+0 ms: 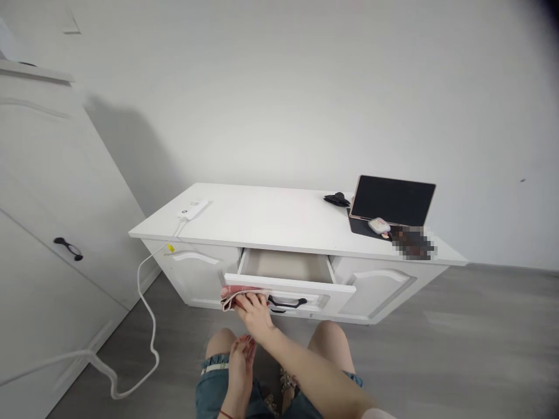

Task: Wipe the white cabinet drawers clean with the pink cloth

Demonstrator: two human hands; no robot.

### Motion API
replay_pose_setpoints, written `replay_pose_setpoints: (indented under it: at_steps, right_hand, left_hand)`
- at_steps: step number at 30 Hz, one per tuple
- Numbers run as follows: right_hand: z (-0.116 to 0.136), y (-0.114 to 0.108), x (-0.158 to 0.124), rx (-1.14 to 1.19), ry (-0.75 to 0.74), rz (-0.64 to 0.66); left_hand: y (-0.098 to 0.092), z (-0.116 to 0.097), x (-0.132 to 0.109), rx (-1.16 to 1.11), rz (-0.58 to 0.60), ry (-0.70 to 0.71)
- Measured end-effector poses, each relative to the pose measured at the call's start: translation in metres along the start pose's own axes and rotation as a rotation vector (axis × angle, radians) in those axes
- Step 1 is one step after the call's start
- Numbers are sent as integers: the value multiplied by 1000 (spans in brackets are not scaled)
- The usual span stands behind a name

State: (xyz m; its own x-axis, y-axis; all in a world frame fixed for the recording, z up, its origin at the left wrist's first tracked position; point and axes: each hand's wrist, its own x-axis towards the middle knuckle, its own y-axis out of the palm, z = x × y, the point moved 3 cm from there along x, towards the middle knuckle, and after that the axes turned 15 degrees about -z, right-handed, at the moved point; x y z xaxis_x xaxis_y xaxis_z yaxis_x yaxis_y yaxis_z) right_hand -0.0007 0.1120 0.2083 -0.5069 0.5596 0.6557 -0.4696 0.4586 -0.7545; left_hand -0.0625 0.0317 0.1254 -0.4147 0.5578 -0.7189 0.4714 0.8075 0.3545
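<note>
My right hand (254, 314) presses a folded red cloth with a pale edge (238, 293) against the left part of the drawer front (290, 283). Its fingers lie bent over the cloth, left of the black drawer handle (288, 302). The drawer is pulled out of the white cabinet (262, 209), and its pale bottom shows. Close to my left knee, below the cloth, is my left hand (241, 355) with its fingers curled together. What those fingers hold, if anything, I cannot make out.
On the cabinet top stand a tablet (393, 201), a small white case (379, 226), a black object (337, 199) and a white power strip (193, 210). Its cable (152, 326) hangs down to the left. A white wardrobe (52, 192) stands at the left.
</note>
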Motion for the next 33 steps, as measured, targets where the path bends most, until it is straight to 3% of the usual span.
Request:
replay_pose_setpoints:
  at_steps: [4,12,15,19,23,27,33]
  right_hand:
    - [-26,-33,-16,-59,46,-63]
    - [-98,-101,-93,-305,304,-243]
    - [-122,-122,-115,-383,362,-293]
    - [-146,-145,-139,-459,427,-382]
    - [-163,-149,-160,-463,553,-408]
    - [-178,-138,-189,-414,736,-538]
    - [-178,-117,-231,-65,1090,-744]
  left_hand:
    - [33,7,-8,6,125,-73]
    - [110,6,-42,10,391,-210]
    - [126,8,-46,26,372,-209]
    - [132,11,-41,78,308,-169]
    - [136,11,-36,120,315,-126]
    - [144,8,-31,162,306,-99]
    - [168,8,-13,200,306,-61]
